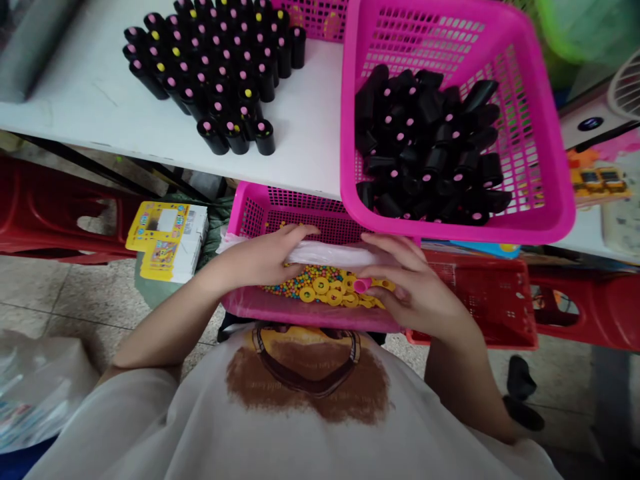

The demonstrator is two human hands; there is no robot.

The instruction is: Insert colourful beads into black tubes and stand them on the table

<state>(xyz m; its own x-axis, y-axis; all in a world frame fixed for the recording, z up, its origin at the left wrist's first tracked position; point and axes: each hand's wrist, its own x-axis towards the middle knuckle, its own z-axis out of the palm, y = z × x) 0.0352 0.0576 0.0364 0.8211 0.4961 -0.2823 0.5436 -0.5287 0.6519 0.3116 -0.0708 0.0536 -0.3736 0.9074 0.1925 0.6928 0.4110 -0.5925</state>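
Note:
A small pink basket (250, 213) rests on my lap, holding tiny coloured beads (305, 277) and yellow rings (333, 293). My left hand (265, 257) lies over the basket with fingers curled on a clear plastic bag (330, 253) that stretches across it. My right hand (415, 287) hovers over the right side of the basket, fingers bent, pinching a small pink cap (361, 285) above the yellow rings.
A large pink basket (550, 193) full of black tubes (430, 153) overhangs the white table (310, 140). Several black tubes (220, 73) with pink or yellow tops stand upright on the table. A red crate (480, 307) sits at my right, a yellow box (167, 240) at left.

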